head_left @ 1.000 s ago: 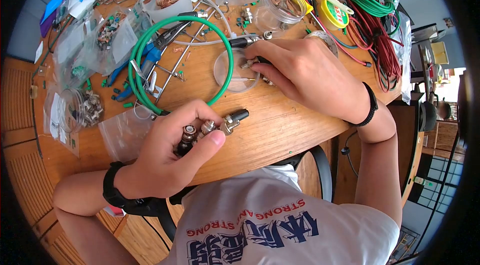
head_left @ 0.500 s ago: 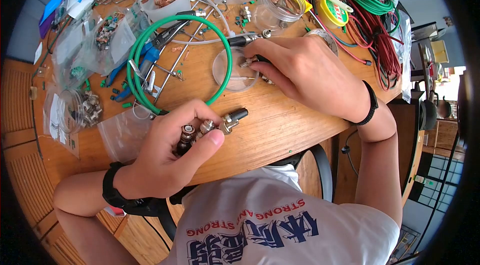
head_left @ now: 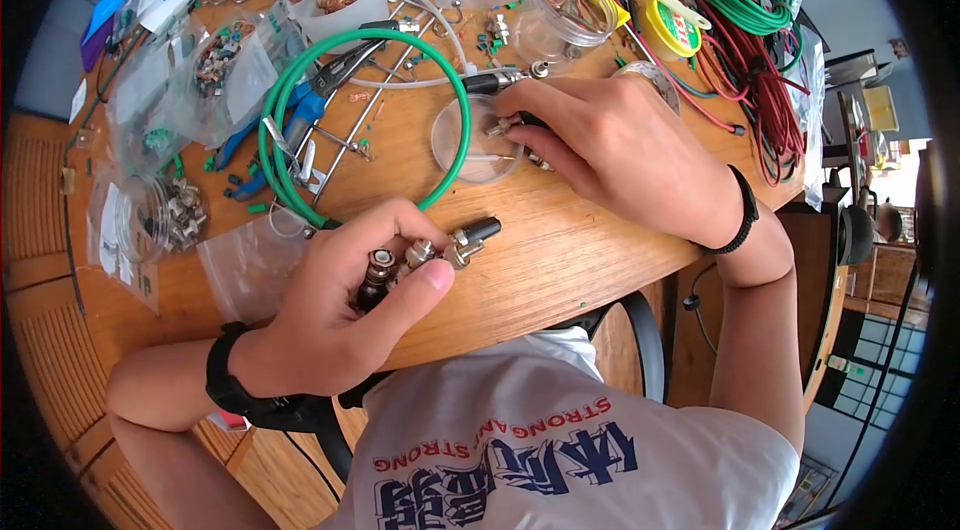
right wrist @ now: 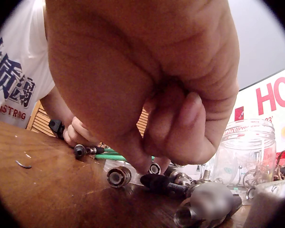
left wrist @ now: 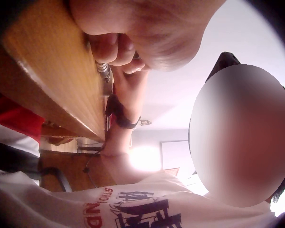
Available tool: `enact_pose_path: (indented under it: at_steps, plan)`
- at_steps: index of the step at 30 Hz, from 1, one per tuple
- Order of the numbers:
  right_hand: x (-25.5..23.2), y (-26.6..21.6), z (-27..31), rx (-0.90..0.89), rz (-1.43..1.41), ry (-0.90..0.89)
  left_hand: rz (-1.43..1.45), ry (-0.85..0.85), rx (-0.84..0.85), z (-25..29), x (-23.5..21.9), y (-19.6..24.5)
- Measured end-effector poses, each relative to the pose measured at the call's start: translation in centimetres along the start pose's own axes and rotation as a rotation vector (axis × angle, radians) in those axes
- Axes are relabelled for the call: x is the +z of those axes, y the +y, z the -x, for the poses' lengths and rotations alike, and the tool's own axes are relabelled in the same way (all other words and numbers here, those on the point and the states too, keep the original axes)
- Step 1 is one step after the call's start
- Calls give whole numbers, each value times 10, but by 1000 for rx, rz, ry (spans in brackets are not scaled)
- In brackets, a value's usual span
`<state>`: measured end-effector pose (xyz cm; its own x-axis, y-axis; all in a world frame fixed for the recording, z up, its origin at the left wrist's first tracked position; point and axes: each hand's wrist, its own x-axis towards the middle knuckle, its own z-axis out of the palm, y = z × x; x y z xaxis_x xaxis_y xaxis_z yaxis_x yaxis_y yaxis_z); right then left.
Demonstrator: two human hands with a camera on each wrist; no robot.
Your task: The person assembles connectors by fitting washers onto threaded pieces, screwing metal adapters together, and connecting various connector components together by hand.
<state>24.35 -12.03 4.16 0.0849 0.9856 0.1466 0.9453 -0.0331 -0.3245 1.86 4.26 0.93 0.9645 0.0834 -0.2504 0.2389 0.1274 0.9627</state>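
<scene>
Curled fingers of my left hand [head_left: 340, 300] hold several BNC connectors [head_left: 463, 244] above the table's front part in the head view. One is dark, and another ends in a black boot. Over a shallow clear dish [head_left: 447, 152], my right hand [head_left: 625, 145] pinches a small silver BNC connector [head_left: 500, 127] between thumb and forefinger. Its far end is hidden by the fingers. More connectors lie beneath and beside the right hand, including a loose BNC connector [right wrist: 118, 176] in the right wrist view. A thin pin lies in the dish.
A green cable loop [head_left: 266, 145] lies over a wire rack and blue-handled pliers [head_left: 300, 120]. Behind stand a white cup [head_left: 345, 15] of copper strands and a clear jar [head_left: 570, 10]. Red wires [head_left: 775, 115] are bundled at right. Bags and a tub of connectors [head_left: 185, 215] are at left.
</scene>
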Motion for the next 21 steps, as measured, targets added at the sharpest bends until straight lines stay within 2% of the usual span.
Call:
enact_pose_path:
  at_steps: [21]
  plan:
    - [-1, 0, 1, -3, 9, 4, 18, -4, 10, -1, 1, 3]
